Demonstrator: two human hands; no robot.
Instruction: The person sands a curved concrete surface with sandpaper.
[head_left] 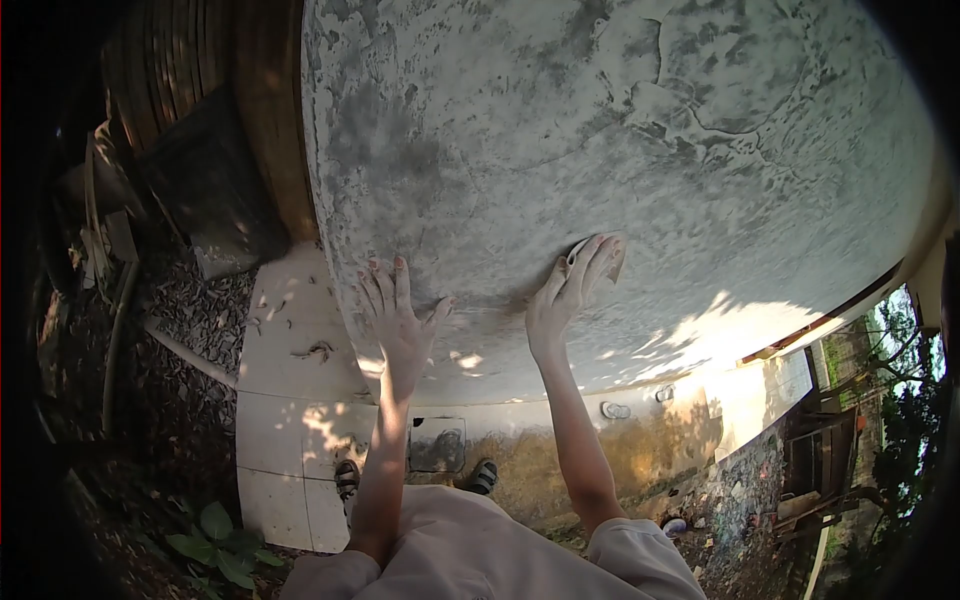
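Note:
A large grey wall (480,170) with patchy, dusty plaster fills the upper view. My left hand (402,325) is near its lower left part, fingers spread, with nothing in it. Whitish dust covers both hands. To the right, my right hand (572,290) is against the wall, its fingers wrapped over a small pale piece (617,262) whose edge shows beside the fingertips. Most of that piece is hidden under the hand, and I cannot make out what it is.
Light floor tiles (270,430) lie below left, beside dry leaves and a green plant (222,546). A dark panel (215,185) leans at the left. A square cover (437,445) lies between the sandalled feet. Rubble (735,510) is at the lower right.

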